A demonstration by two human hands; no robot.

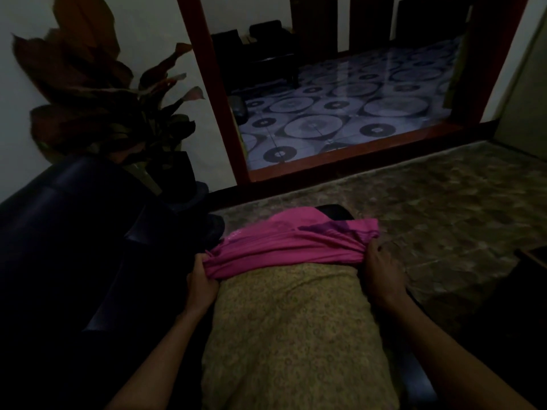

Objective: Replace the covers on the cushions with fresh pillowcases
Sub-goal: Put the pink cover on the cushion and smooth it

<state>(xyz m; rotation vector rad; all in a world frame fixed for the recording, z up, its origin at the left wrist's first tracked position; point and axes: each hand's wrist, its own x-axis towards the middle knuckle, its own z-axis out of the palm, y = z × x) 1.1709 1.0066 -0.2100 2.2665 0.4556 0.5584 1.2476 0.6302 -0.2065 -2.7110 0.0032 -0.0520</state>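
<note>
Both hands grip the pink pillowcase's point(291, 247) bunched open edge: left hand point(202, 281) and right hand point(380, 272) at opposite sides, spreading it. Cushion point(291, 335) lies between the fingers, far end covered; removal or fitting, cannot tell.

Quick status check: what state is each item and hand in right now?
Pink pillowcase: bunched over the cushion's far end only.
Cushion: mostly uncovered, patterned fabric showing.
Left hand: grips the pillowcase's left edge.
Right hand: grips its right edge.
</note>
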